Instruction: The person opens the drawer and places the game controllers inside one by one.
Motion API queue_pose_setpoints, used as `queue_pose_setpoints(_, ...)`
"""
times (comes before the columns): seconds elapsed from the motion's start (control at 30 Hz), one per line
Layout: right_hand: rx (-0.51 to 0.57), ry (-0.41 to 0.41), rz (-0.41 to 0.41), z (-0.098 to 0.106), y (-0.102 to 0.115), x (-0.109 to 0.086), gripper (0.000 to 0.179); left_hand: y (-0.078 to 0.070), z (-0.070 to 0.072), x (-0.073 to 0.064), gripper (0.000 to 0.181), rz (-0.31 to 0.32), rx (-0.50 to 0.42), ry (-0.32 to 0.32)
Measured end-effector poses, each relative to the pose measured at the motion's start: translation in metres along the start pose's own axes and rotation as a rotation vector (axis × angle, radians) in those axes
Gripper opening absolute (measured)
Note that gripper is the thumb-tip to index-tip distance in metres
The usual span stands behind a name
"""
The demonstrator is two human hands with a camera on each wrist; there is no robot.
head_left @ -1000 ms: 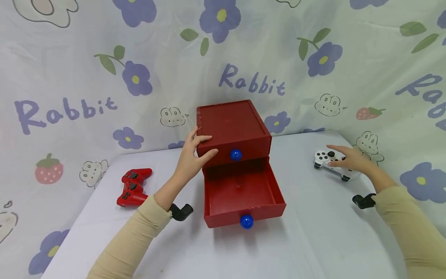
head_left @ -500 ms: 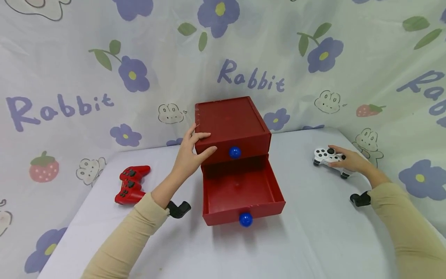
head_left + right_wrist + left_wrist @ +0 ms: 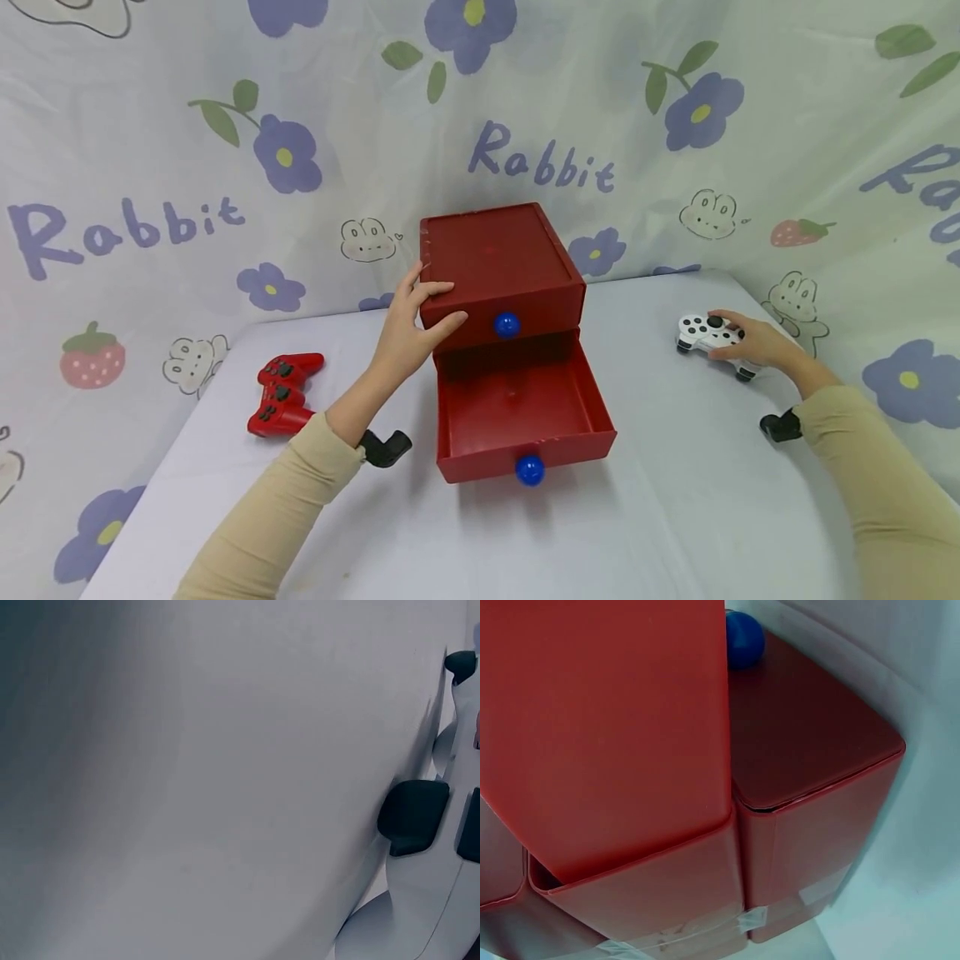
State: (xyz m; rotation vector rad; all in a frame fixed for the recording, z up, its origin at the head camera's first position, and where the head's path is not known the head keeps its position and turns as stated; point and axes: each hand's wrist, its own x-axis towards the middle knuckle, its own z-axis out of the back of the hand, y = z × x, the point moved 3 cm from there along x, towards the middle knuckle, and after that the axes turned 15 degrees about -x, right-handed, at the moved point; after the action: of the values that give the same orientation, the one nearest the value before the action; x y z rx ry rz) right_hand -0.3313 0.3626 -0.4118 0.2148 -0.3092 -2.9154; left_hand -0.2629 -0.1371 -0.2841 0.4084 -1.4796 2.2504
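A small red drawer cabinet (image 3: 491,250) stands mid-table, its lower drawer (image 3: 517,408) pulled out and its upper drawer front (image 3: 547,314) pushed in. My left hand (image 3: 403,337) rests on the cabinet's upper left front corner, fingers extended over the top edge and thumb along the front. In the left wrist view the red casing (image 3: 825,825) fills much of the frame; no fingers show. At the right, my right hand (image 3: 761,343) holds a white game controller (image 3: 697,331), thumb and index finger on opposite edges. Part of that controller (image 3: 431,889) shows in the right wrist view, without fingers.
A red game controller (image 3: 281,396) lies left of the cabinet, partly behind my left sleeve (image 3: 300,475). Blue knobs (image 3: 529,470) stick out from the drawers. A printed cloth (image 3: 360,150) hangs behind the white-covered table (image 3: 675,500).
My right hand has come down onto the white controller and closed its thumb and index finger on it. The left hand keeps its place on the cabinet. The head view has shifted slightly.
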Motion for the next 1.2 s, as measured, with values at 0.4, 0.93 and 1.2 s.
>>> queue_pose_setpoints(0.4, -0.006, -0.017, -0.008, 0.0, -0.002, 0.001, 0.087, 0.0, 0.0, 0.002, 0.043, -0.013, -0.001, -0.011)
queue_pose_setpoints(0.93, -0.045, -0.04, 0.017, 0.023, 0.014, -0.009, 0.082, 0.0, 0.001, 0.0, 0.044, 0.007, 0.015, -0.005)
queue_pose_setpoints(1.2, -0.085, -0.038, 0.0, 0.043, 0.028, -0.013, 0.08, 0.0, 0.001, 0.0, 0.044, 0.006, 0.014, -0.011)
